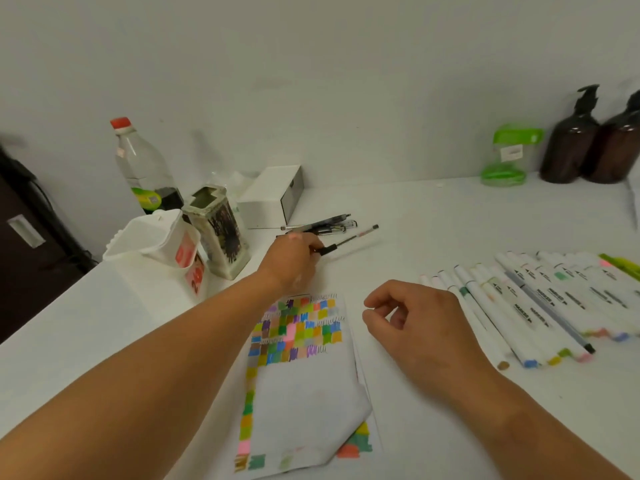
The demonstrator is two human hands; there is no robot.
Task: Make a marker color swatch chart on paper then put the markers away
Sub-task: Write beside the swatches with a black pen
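At the table's (415,209) far left stand a white tub (156,237) whose inside is hidden, a square pen holder (220,230) that looks empty, and a clear bottle (145,168) with a little dark liquid at the bottom. The left hand (294,261) reaches past the swatch paper (298,358), fingers closed around a black pen (343,242) beside other pens (325,225). The right hand (422,323) hovers loosely curled, thumb and forefinger slightly apart, holding nothing, just left of the markers (540,303) lying in a row.

Swatch-covered paper (304,375) (corner curled) lies left of markers (540,303).
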